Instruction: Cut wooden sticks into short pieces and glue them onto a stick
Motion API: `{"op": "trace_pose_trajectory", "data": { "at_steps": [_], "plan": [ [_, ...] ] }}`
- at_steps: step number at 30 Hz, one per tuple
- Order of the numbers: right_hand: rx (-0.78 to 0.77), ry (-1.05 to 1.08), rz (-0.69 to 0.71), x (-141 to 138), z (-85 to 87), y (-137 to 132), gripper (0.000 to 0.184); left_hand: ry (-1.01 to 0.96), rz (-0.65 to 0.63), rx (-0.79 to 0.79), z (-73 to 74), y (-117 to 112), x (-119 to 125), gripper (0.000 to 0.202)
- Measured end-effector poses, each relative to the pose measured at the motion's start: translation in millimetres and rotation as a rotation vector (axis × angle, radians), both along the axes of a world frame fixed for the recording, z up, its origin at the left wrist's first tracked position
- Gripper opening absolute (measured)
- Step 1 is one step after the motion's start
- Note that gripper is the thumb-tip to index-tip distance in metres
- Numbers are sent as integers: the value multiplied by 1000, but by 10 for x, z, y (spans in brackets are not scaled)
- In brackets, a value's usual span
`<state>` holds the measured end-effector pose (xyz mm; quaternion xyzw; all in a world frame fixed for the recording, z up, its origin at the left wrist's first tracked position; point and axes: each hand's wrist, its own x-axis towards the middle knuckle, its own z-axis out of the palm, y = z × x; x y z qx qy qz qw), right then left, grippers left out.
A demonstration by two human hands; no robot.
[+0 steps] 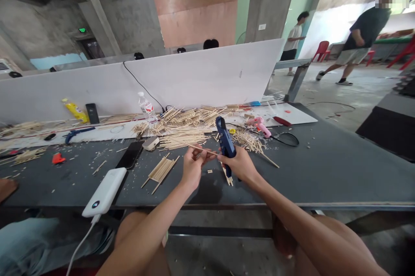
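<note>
Item: thin wooden stick (202, 150), held level above the near part of the grey table (324, 168). Left hand (192, 168): fingertips pinch its near end. Right hand (240, 166): fingers wrapped tight round the blue glue gun (225, 140), nozzle apparently at the stick, contact too small to confirm. Progress, judged: flat stick panel (161, 169) and stick frames (191, 116) look assembled; a pile of loose sticks (183, 140) lies unused.
</note>
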<state>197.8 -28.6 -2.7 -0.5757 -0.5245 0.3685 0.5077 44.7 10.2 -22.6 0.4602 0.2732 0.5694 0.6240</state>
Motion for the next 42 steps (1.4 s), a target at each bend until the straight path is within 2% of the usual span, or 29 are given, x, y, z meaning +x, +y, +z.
{"op": "trace_pose_trajectory", "data": {
  "at_steps": [4, 7, 9, 12, 14, 16, 19, 23, 27, 34, 42],
  "plan": [
    [25, 27, -27, 30, -11, 14, 27, 106, 13, -10, 1, -67, -4, 38],
    [15, 50, -62, 95, 21, 30, 27, 370, 67, 10, 11, -119, -54, 36],
    [8, 62, -65, 145, 57, 30, 29, 591, 204, 227, 49, -136, -117, 36],
    [15, 82, -28, 200, 114, 6, 30, 864, 457, 729, 153, -92, -239, 20],
    [27, 93, 3, 215, 143, -18, 29, 1014, 467, 931, 213, -17, -321, 19],
    [29, 95, 12, 219, 155, -35, 29, 1148, 366, 1018, 230, 68, -392, 22],
    [26, 89, 1, 226, 145, -32, 30, 1250, 253, 1001, 187, 150, -466, 24],
    [12, -9, -16, 255, 106, -1, 30, 1188, 376, 941, 145, 136, -520, 26],
    [-56, -264, -56, 248, 64, -1, 23, 1089, 489, 948, 166, 106, -558, 25],
    [-18, -596, -31, 154, 59, -68, 18, 1138, 543, 1003, 170, 125, -566, 26],
    [11, -642, -33, 151, 60, -79, 15, 1176, 594, 1060, 211, 107, -553, 25]
  ]
}}
